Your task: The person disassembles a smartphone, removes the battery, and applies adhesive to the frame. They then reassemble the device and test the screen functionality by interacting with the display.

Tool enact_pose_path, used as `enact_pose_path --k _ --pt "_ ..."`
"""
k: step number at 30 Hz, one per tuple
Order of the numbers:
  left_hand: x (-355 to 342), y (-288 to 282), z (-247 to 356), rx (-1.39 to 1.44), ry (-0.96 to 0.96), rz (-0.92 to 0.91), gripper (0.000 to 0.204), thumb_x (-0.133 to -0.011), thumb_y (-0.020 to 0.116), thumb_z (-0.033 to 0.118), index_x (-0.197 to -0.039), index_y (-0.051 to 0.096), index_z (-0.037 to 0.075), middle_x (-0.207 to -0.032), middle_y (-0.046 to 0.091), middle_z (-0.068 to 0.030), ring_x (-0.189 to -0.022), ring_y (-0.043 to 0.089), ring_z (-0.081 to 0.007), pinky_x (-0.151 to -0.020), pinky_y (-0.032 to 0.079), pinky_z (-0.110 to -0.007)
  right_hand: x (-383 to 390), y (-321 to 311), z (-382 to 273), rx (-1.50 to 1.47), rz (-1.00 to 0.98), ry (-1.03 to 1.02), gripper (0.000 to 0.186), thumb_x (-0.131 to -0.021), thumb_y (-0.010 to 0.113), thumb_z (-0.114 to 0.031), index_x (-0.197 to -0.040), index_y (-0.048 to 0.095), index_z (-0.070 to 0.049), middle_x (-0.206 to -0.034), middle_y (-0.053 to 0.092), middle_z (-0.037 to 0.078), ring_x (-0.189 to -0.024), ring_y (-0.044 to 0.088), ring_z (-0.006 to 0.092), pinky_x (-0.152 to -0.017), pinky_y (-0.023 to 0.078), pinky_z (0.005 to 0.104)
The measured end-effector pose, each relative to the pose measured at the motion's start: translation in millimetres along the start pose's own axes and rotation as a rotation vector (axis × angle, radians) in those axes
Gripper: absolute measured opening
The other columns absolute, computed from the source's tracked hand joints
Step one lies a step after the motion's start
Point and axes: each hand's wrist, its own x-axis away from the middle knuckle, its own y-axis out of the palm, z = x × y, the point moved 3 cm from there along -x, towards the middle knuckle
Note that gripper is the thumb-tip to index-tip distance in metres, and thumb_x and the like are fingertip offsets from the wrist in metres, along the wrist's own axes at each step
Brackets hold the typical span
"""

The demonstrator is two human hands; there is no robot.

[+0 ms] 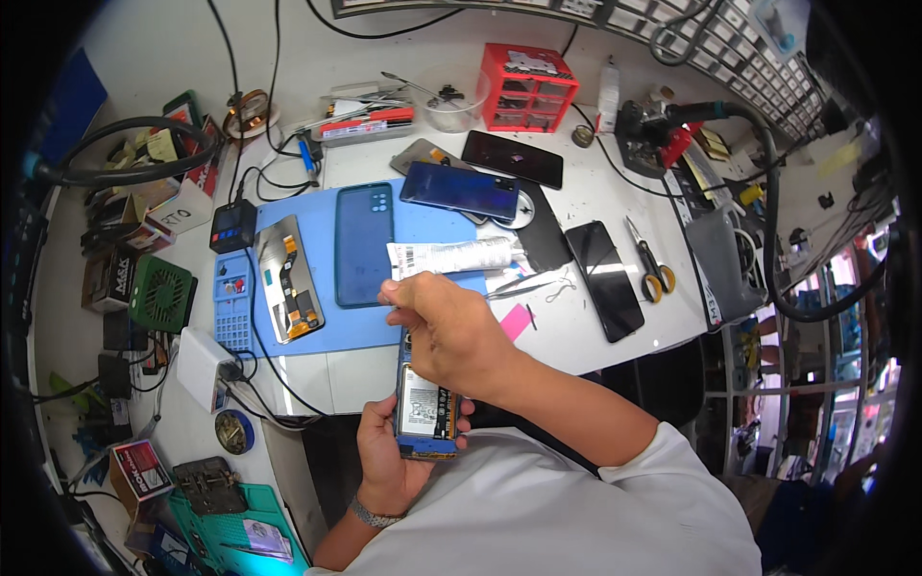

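My left hand (384, 451) is closed around an opened blue phone (418, 403) held upright below the bench's front edge, its battery and inner parts showing. My right hand (432, 326) is curled over the phone's upper part, fingertips pinched; what they hold, if anything, is hidden. Just beyond those fingers is a white tube (451, 253). Behind it lie a clear phone case (363, 250) and a detached screen (286, 274) on the blue mat (250, 346). A blue phone (459, 189), a black phone (605, 278) and scissors (648, 269) lie farther back and right.
The white bench (672, 336) also carries a red drawer box (528, 86), a tool tray (365, 120), cables and a soldering stand (643, 134). At left are a green fan (163, 293), boxes and a teal mat (240, 528). Shelving (788, 374) stands at right.
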Motion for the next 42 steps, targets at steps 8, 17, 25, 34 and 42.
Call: enact_pose_path --k 8,17,25,34,42 --pt "-1 4 -3 -0.061 0.01 0.077 0.066 -0.104 0.033 0.045 -0.139 0.058 -0.005 -0.114 0.07 -0.0277 -0.092 0.071 -0.0359 -0.076 0.06 -0.048 21 9 17 -0.056 0.059 -0.034 0.063 -0.086 0.072 0.013 -0.14 0.044 -0.003 -0.111 0.064 0.019 -0.095 0.07 0.0386 -0.081 0.059 0.0451" --pt "-2 3 -4 -0.042 0.022 0.021 0.065 -0.105 0.033 0.044 -0.145 0.055 -0.001 -0.118 0.069 -0.0285 -0.095 0.069 -0.0355 -0.077 0.059 -0.046 34 -36 9 -0.07 0.298 0.047 0.046 -0.098 0.075 0.004 -0.135 0.047 -0.001 -0.112 0.068 0.017 -0.102 0.073 0.0227 -0.087 0.062 0.0343" --pt "-1 0 -2 -0.084 0.033 0.022 0.068 -0.105 0.032 0.044 -0.149 0.053 -0.003 -0.121 0.07 -0.0304 -0.095 0.071 -0.035 -0.079 0.06 -0.047 9 -114 34 0.026 0.532 0.069 0.063 -0.102 0.064 0.007 -0.151 0.026 0.002 -0.115 0.067 0.019 -0.101 0.072 0.0192 -0.085 0.062 0.0306" --pt "-2 -8 -2 -0.085 0.039 -0.059 0.07 -0.106 0.027 0.043 -0.151 0.051 -0.005 -0.124 0.071 -0.0314 -0.102 0.074 -0.0369 -0.086 0.063 -0.049 -53 -84 27 0.091 0.181 0.201 0.064 -0.104 0.053 0.007 -0.161 0.027 -0.003 -0.119 0.066 0.02 -0.099 0.072 0.0229 -0.089 0.06 0.036" --pt "-2 -11 -2 -0.092 0.032 -0.049 0.071 -0.107 0.026 0.043 -0.153 0.05 -0.006 -0.125 0.071 -0.032 -0.102 0.074 -0.0363 -0.087 0.063 -0.049 -113 -22 40 0.711 -0.481 0.61 0.026 -0.091 0.07 -0.017 -0.103 0.081 0.003 -0.099 0.078 0.026 -0.098 0.077 0.0425 -0.087 0.061 0.0488"
